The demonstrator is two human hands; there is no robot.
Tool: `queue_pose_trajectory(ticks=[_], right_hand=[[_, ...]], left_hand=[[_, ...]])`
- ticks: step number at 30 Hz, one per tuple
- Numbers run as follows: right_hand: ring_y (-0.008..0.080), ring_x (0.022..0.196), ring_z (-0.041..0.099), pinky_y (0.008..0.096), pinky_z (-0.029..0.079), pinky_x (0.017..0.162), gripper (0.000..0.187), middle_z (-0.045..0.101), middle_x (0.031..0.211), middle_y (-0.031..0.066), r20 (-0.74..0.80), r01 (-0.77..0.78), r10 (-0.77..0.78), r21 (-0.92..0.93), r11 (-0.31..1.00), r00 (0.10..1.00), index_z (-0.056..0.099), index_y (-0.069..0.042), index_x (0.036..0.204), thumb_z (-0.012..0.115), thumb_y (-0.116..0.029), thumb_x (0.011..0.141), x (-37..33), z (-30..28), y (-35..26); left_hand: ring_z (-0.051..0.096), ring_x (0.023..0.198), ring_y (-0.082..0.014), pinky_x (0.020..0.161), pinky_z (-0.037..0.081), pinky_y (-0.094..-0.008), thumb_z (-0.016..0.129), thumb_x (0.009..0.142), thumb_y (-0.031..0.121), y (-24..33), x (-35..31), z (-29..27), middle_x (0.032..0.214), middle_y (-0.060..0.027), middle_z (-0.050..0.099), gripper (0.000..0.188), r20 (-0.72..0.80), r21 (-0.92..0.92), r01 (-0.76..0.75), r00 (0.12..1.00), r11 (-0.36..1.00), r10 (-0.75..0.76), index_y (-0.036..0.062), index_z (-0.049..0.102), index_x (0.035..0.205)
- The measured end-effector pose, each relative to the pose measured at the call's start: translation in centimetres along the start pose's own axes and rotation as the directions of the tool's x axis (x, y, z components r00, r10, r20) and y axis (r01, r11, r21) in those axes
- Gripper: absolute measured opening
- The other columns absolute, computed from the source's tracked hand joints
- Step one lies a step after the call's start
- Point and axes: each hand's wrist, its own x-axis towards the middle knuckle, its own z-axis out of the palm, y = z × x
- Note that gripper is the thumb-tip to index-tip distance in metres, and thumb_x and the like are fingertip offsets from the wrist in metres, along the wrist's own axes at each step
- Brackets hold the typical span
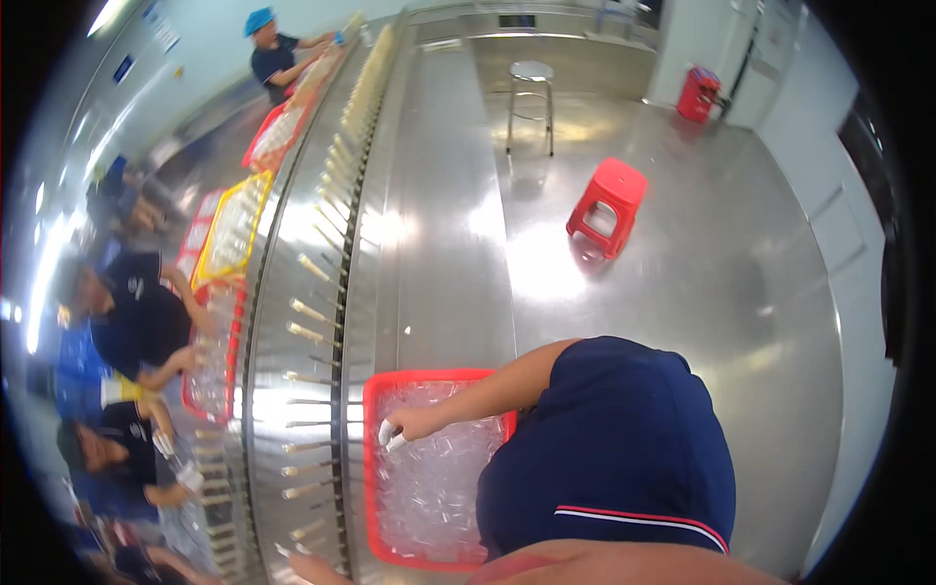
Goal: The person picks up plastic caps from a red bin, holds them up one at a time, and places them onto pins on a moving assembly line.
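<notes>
A red plastic basket full of small clear plastic pieces, which look like short tubes or sleeves, sits beside me on the metal table. My right hand reaches over the basket's rim, its white-covered fingertips bent together down among the clear pieces. Whatever they grip, if anything, is too clear and small to make out. At the lower edge, my left hand is cut off and blurred. One white-covered finger points toward a row of slim sticks with pale tips, set along a dark-slotted line.
Across the line, several people in navy shirts work at red baskets and a yellow basket. A worker in a blue cap stands at the far end. A red plastic stool and metal stool stand on the shiny floor.
</notes>
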Motion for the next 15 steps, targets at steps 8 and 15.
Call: queue_pose_trajectory(ticks=[8, 15], right_hand=[[0.01, 0.043, 0.049, 0.0248, 0.036, 0.037, 0.024, 0.058, 0.061, 0.0034, -0.267, -0.09, 0.132, 0.164, 0.982, 0.955, 0.062, -0.004, 0.079, 0.057, -0.027, 0.082, -6.3, 0.7, -1.1], [0.0099, 0.06, 0.055, 0.0284, 0.044, 0.05, 0.015, 0.059, 0.069, 0.0022, -0.241, -0.037, 0.033, -0.012, 0.999, 0.97, 0.062, -0.008, 0.086, 0.057, -0.01, 0.072, 0.9, 2.5, 5.1]], left_hand=[[0.056, 0.075, -0.0399, 0.068, 0.044, -0.0424, 0.052, 0.082, 0.018, 3.8, -13.3, 10.5, 0.082, -0.0274, 0.058, 0.025, -0.445, -0.221, -0.194, 0.892, 0.956, 0.078, -0.0026, 0.06, 0.092], [0.049, 0.091, -0.0424, 0.081, 0.036, -0.048, 0.055, 0.076, 0.021, 6.4, -23.9, 23.1, 0.095, -0.0312, 0.052, 0.038, 0.024, -0.329, -0.22, 0.97, 0.918, 0.241, -0.0093, 0.054, 0.099]])
